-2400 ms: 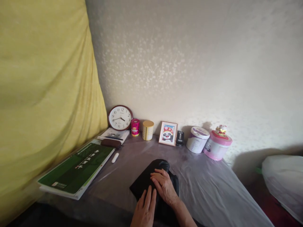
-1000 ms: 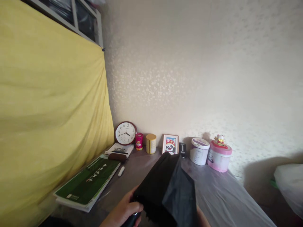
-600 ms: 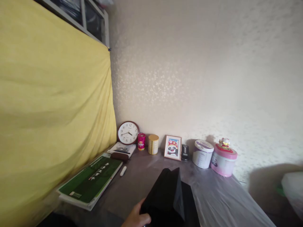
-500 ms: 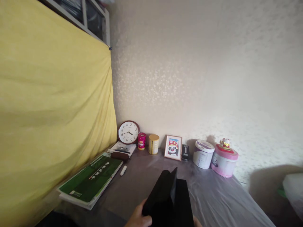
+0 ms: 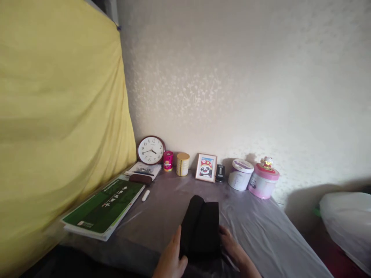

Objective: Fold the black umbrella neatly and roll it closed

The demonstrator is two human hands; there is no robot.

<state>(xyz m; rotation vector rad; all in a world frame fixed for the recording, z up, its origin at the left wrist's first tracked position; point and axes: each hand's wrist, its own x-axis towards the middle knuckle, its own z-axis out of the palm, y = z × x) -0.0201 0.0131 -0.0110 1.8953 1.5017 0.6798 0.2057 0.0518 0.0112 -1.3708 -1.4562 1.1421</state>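
Observation:
Between my hands, low in the middle of the head view, is a black folding case [image 5: 203, 227]. Its flap lies down across the front, and a crease runs along its length. My left hand [image 5: 171, 255] grips the left edge, thumb near the lower corner and fingers along the side. On the opposite edge, my right hand [image 5: 232, 245] holds the case with its fingers partly hidden behind it. What the case contains, if anything, does not show.
A grey cloth covers the table [image 5: 162, 220]. Green books [image 5: 107, 208] and a white capsule-shaped thing [image 5: 145, 195] lie left. Along the wall stand a clock [image 5: 151, 150], a pink can [image 5: 168, 161], a yellow-lidded can [image 5: 182, 165], a panda picture frame [image 5: 206, 167] and two tubs [image 5: 240, 175].
The case's raised flap has folded down flat. My right hand has come further into view at the right edge, and the camera has tilted down and turned slightly right.

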